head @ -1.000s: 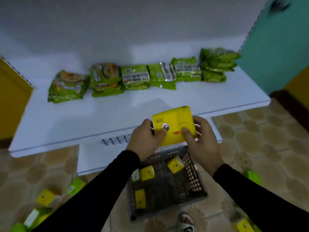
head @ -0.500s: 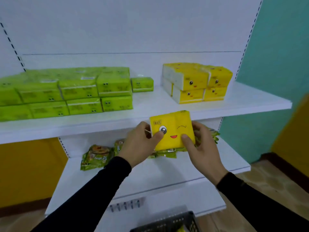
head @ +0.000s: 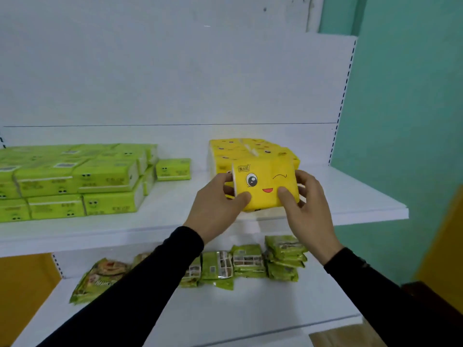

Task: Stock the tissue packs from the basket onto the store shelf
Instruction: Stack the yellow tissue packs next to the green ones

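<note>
I grip a soft, glossy yellow tissue pack (head: 265, 187) between my left hand (head: 218, 209) and right hand (head: 307, 209), above the white shelf (head: 350, 196). It shows a winking cartoon face; the small label is illegible. Yellow packs (head: 250, 149) sit at 12 o'clock, green packs (head: 75, 181) at 9.

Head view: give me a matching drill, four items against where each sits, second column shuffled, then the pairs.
Items:
1. Winking pack
2. Green packs
3. Yellow stack
4. Snack bags

Places:
A. Lower shelf
B. Upper shelf, left
C. Held between both hands
D. Upper shelf, behind the held pack

Pairs: 1-C, 2-B, 3-D, 4-A
</note>
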